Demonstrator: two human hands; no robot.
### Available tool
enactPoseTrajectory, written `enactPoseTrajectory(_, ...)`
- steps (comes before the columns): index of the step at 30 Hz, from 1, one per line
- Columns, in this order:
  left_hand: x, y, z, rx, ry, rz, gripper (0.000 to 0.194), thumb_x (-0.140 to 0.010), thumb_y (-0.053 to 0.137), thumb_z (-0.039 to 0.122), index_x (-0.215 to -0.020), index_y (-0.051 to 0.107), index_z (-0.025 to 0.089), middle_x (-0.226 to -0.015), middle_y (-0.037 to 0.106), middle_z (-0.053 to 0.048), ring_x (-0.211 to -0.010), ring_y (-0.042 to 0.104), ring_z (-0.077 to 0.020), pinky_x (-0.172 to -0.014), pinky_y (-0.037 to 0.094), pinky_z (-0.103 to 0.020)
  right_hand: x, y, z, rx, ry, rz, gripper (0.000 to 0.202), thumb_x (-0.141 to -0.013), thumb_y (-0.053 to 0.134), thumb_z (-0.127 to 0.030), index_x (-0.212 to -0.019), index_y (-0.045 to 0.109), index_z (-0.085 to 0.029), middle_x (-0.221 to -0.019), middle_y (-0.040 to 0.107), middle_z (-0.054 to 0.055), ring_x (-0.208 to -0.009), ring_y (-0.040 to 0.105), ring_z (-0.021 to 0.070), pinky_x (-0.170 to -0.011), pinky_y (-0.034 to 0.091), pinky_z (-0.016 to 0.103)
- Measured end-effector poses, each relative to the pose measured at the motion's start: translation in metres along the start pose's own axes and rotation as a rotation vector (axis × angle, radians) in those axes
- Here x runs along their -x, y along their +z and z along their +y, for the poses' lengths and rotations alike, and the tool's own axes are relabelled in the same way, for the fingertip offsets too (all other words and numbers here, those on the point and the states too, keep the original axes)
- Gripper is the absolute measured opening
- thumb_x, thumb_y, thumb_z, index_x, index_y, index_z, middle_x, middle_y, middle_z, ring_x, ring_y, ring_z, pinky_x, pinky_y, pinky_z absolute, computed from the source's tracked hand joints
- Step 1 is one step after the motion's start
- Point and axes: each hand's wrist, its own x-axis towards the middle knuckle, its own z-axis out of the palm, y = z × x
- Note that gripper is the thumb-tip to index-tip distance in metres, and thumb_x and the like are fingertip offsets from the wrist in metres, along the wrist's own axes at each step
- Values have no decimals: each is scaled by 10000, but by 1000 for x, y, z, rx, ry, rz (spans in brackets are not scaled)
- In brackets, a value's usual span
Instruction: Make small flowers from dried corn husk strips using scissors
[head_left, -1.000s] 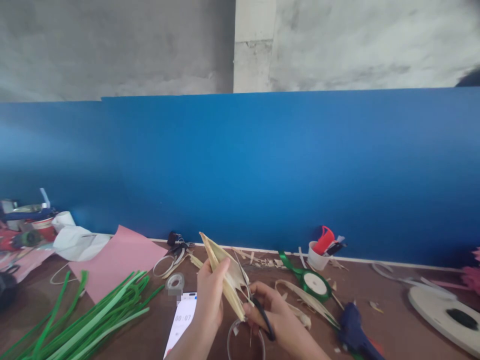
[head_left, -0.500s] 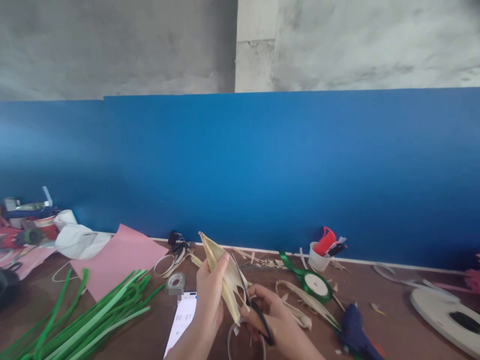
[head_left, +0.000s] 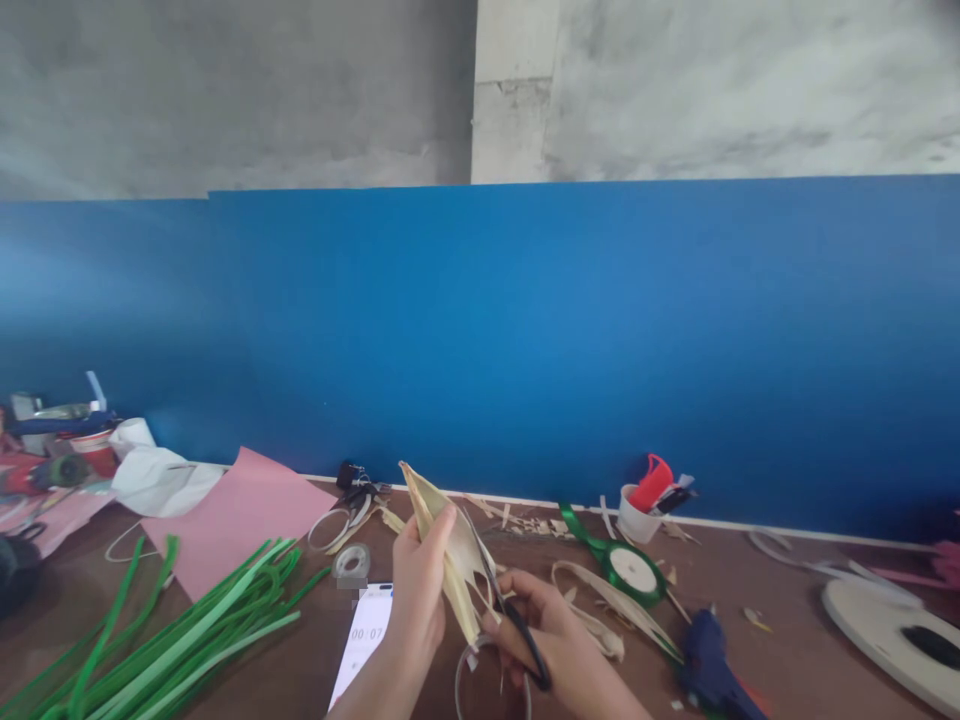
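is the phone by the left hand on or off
On: the phone beside the left hand has a brightly lit, mostly white screen, with the digits 00:07 showing.

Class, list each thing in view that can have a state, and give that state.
Left hand: closed on the pale husk
Right hand: closed on scissors
Scissors: blades at the husk, opening unclear
Phone: screen lit, showing 00:07
White cup: upright, items inside
Green ribbon: partly unwound
Pink sheet: unfolded
Glue gun: lying down, on or off unclear
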Motion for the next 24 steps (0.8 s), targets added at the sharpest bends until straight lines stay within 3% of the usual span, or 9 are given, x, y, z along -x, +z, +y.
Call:
enactPoseTrajectory(6, -4, -1, 0, -11, 0, -9, 357, -586, 815, 400, -721, 575, 173, -493, 546, 49, -435, 521, -115, -431, 375, -212, 0, 0, -3, -17, -1, -1, 445, -636, 796, -488, -789, 503, -190, -465, 500, -98, -366, 386, 33, -343, 271, 135)
enactPoseTrajectory(15, -3, -3, 5, -52, 0, -53, 357, -605, 805, 413, -712, 572, 165, -474, 508, 63, -423, 468, -87, -426, 347, -196, 2, 1, -9, -37, 5, 4, 467, -601, 798, -510, -748, 495, -186, -465, 470, -108, -372, 365, 28, -337, 275, 139)
enactPoseTrajectory(24, -7, -5, 10, -115, 15, -96, 349, -621, 803, 403, -768, 617, 147, -542, 547, 37, -483, 494, -92, -456, 354, -189, 3, -5, -9, 0, 54, 22, 350, -639, 779, -375, -747, 505, -188, -436, 452, -114, -355, 359, 32, -331, 246, 144)
